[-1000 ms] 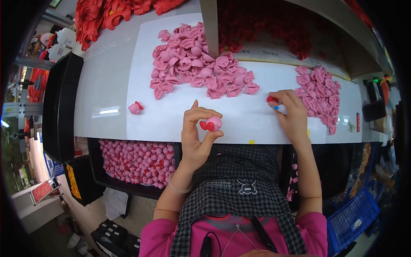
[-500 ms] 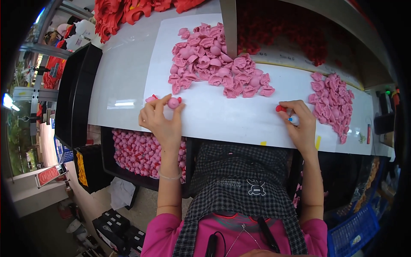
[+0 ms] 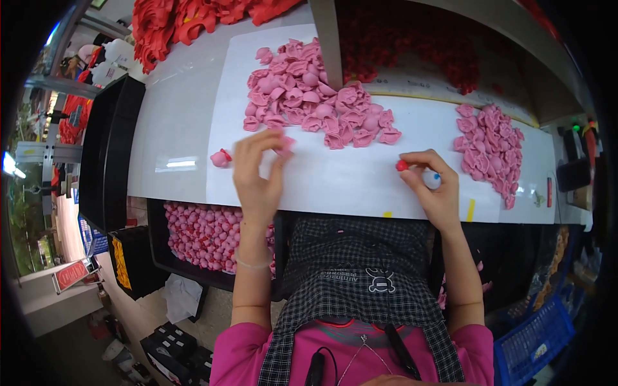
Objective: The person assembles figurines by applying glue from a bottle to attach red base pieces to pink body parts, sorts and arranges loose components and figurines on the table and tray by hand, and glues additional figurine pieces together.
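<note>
My left hand (image 3: 254, 174) is raised just in front of the large heap of pink moulded pieces (image 3: 309, 83). Thumb and fingers pinch a pink moulded piece (image 3: 284, 145), blurred by motion. To the left of that hand, a round pink piece with a red trim (image 3: 220, 158) lies on the white sheet. My right hand (image 3: 439, 190) is over the sheet further right, its thumb and fingertips closed on a small red piece (image 3: 402, 165). A blue-tipped slim item (image 3: 436, 176) shows within the same hand, mostly hidden by the fingers.
A smaller pink heap (image 3: 492, 148) lies at the right, beside a red stick (image 3: 549, 192). Red foam-like pieces (image 3: 193, 26) pile up at the far left. A grey post (image 3: 327, 45) stands behind the big heap. Below the table edge, a black bin (image 3: 158, 248) holds many pink-and-red balls.
My left hand has moved up toward the large heap; the round pink ball it held has given way to a blurred pink piece. My right hand keeps its pinch on the red piece.
</note>
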`<state>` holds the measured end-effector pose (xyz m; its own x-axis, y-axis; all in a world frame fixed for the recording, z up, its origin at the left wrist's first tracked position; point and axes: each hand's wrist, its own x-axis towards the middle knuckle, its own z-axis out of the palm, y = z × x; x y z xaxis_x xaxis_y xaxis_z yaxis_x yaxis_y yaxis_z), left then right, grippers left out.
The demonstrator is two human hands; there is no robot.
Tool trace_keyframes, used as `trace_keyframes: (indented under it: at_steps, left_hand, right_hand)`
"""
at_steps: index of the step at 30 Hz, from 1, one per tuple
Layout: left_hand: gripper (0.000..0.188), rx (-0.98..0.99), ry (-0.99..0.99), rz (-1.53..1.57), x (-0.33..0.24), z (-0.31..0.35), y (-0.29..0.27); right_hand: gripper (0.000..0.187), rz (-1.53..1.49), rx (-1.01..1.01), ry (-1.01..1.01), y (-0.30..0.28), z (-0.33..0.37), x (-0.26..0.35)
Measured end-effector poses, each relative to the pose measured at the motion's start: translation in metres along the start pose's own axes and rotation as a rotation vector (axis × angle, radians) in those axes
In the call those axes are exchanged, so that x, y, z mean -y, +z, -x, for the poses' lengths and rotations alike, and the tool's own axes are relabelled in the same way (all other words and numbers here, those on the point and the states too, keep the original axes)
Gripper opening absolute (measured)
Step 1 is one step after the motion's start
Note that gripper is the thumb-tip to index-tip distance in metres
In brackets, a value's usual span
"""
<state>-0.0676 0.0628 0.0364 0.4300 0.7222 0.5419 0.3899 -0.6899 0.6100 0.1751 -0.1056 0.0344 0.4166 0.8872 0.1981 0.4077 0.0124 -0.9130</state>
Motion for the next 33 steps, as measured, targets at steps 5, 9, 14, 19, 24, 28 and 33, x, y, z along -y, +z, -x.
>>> trace_keyframes:
  at_steps: [5, 9, 14, 19, 24, 28, 33]
  left_hand:
    - [0.025, 0.349, -0.116, 0.412, -0.050, 0.020, 0.033]
    - [0.030, 0.409, -0.161, 0.444, -0.054, 0.027, 0.042]
    - [0.025, 0.427, -0.184, 0.570, -0.044, 0.032, 0.050]
    - [0.020, 0.480, -0.389, 0.749, -0.039, 0.039, 0.052]
    - [0.018, 0.519, -0.549, 0.826, -0.043, 0.035, 0.051]
    - [0.020, 0.498, -0.539, 0.822, -0.044, 0.034, 0.053]
    - [0.027, 0.316, 0.013, 0.140, -0.048, 0.017, 0.064]
  right_hand:
    - [0.024, -0.193, 0.022, -0.003, 0.024, -0.001, 0.017]
    - [0.026, -0.166, 0.089, -0.071, 0.027, -0.001, 0.012]
    - [0.029, -0.149, 0.128, -0.057, 0.023, 0.001, 0.004]
    - [0.034, -0.132, 0.184, -0.043, 0.020, 0.001, 0.007]
    - [0.037, -0.048, 0.199, -0.172, 0.016, -0.005, 0.011]
    - [0.035, -0.007, 0.253, -0.222, 0.010, -0.009, 0.013]
    - [0.034, 0.144, 0.209, -0.339, 0.017, -0.009, -0.006]
